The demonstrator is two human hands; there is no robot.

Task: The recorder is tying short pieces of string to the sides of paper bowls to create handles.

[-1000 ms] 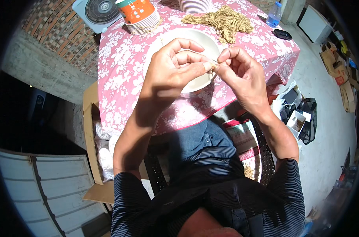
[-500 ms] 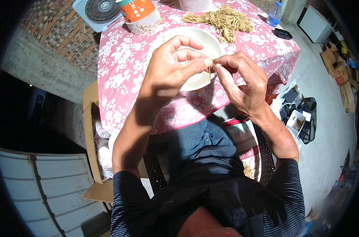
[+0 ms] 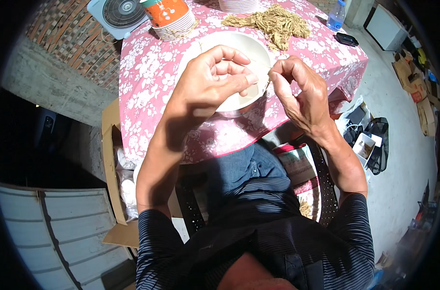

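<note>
My left hand (image 3: 212,79) is raised over a cream-coloured bowl (image 3: 233,107), its thumb curled in toward the bent fingers. To the right of it, my right hand (image 3: 300,92) pinches a thin tan strand (image 3: 268,83) between thumb and fingertips, and a short end dangles below the pinch. A very fine line seems to run across the gap to my left fingers; their grip on it is partly hidden. Beyond the bowl, a heap of tan strands (image 3: 278,26) lies on the pink flowered tablecloth (image 3: 147,92).
An orange-patterned stack of paper bowls (image 3: 168,17) stands at the back left, near a blue fan (image 3: 121,14). Another white stack (image 3: 238,6) is at the far edge. A water bottle (image 3: 336,17) and a black case (image 3: 346,39) sit at the right corner. An open cardboard box (image 3: 111,169) is at my left.
My hands, whose fingertips met over the bowl, have drawn apart. The right has moved slightly right and up with the strand, and the left thumb has shifted a little left.
</note>
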